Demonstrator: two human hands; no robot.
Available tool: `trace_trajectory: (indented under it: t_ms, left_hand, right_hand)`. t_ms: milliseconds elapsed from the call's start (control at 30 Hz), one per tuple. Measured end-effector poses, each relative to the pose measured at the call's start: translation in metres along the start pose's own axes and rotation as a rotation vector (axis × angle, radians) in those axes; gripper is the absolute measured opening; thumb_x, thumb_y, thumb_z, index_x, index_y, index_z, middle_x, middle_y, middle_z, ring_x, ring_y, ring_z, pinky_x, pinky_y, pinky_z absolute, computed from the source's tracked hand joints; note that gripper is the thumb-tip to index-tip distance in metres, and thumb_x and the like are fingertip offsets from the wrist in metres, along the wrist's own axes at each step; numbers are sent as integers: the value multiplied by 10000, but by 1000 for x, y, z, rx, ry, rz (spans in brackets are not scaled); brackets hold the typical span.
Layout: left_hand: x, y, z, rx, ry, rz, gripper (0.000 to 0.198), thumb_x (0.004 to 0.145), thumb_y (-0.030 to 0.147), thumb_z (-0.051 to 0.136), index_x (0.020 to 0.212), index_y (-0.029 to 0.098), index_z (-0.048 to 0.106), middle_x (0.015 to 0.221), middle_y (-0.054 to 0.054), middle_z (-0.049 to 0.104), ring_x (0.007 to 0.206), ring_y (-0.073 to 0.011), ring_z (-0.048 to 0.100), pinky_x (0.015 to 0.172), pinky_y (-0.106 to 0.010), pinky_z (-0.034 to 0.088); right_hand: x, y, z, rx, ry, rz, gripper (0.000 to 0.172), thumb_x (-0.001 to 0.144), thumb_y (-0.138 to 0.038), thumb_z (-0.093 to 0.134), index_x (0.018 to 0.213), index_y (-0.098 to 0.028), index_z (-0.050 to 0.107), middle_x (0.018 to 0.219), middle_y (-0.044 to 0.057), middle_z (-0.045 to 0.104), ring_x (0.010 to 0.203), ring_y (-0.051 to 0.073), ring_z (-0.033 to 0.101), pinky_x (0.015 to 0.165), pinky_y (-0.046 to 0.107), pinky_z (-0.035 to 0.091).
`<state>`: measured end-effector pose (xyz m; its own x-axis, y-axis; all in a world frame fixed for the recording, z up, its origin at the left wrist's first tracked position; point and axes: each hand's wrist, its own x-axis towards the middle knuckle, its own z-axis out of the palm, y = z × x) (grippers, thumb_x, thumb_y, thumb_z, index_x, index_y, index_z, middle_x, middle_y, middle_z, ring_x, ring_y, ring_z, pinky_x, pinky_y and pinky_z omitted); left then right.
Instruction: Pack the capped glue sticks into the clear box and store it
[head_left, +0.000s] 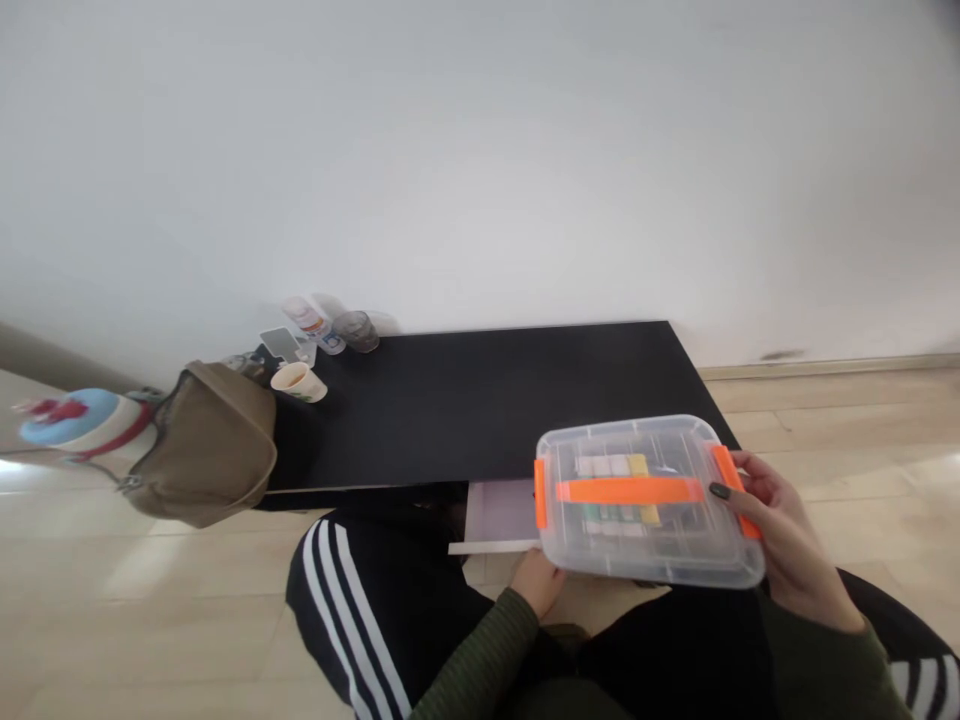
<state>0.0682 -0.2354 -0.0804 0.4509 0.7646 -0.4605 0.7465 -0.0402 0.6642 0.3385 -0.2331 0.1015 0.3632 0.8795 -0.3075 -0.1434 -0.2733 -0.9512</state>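
A clear plastic storage box [646, 500] with an orange handle and orange side clips is held over the near right corner of a black table [480, 400]. Small coloured items show through its lid. My right hand [780, 540] grips the box's right end, thumb on the orange clip. My left hand [541, 582] holds the box from below at its left end, with the fingers mostly hidden under it. An open white drawer [495, 515] sticks out beneath the table edge, just left of the box.
A brown bag [206, 445] sits at the table's left end, with a paper cup [296, 381], bottles [315, 322] and a dark glass [357, 331] behind it. A blue and white object [79, 418] stands at far left. My legs in striped trousers are below. The floor is wood.
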Motion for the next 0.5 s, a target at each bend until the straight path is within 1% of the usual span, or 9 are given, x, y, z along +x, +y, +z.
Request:
trace_trajectory:
  t_ms: [100,167,200,233,300,367,400,433,500]
  left_hand:
    - [15,1,-13,36,77,35,373,848,209,496,1184,201,659,1153,-125,697,1163,-281,594,1047,-410,423]
    - [19,1,-29,40,173,54,339,833,186,501,1130,173,666,1125,-137,699,1121,-274,616,1028,-409,439]
    - [19,0,-41,19,236,63,317,830,173,492,1094,168,668,1104,-136,702,1089,-264,630,1003,-401,456]
    - [18,-1,-55,-19,305,75,296,828,157,477,1054,168,668,1079,-128,704,1050,-247,642,970,-382,475]
    - [15,-3,-89,-126,431,107,266,840,140,428,964,179,660,974,-93,711,922,-200,664,883,-335,506]
    - [13,-3,-129,-254,530,96,254,877,191,405,982,193,635,850,-50,691,722,-157,649,711,-278,524]
    - [15,-1,-149,-307,565,80,255,894,225,395,1006,198,622,808,-36,673,640,-145,624,614,-255,505]
    - [18,3,-169,-340,577,68,257,908,265,398,1039,203,610,797,-31,662,605,-142,611,552,-241,481]
    - [31,13,-203,-337,581,29,283,929,380,419,1071,211,596,799,-35,659,567,-150,604,492,-240,444]
  right_hand:
    - [30,5,16,55,8,-78,413,603,-314,854,935,-220,625,734,0,681,569,139,622,473,214,504]
    - [54,9,26,102,17,-104,386,586,-276,846,904,-211,637,724,-7,675,558,119,603,474,197,490]
    - [65,11,30,129,20,-105,371,574,-262,841,882,-206,641,712,-12,669,549,109,590,473,192,483]
    - [77,12,35,154,19,-99,355,564,-253,835,858,-201,644,699,-16,662,542,103,580,475,191,480]
    - [98,13,43,193,11,-82,328,550,-246,826,817,-195,642,673,-24,646,540,100,571,487,196,482]
    - [117,13,52,206,-15,-72,309,548,-251,819,790,-196,635,654,-29,633,545,103,567,497,205,482]
    - [125,12,57,203,-31,-73,301,550,-257,815,780,-198,629,646,-32,624,544,103,561,498,206,478]
    - [133,12,62,196,-47,-80,294,555,-265,810,773,-201,623,642,-34,618,544,103,554,500,209,473]
    - [148,13,74,161,-82,-96,286,566,-288,799,767,-207,612,645,-36,610,550,108,547,509,219,468]
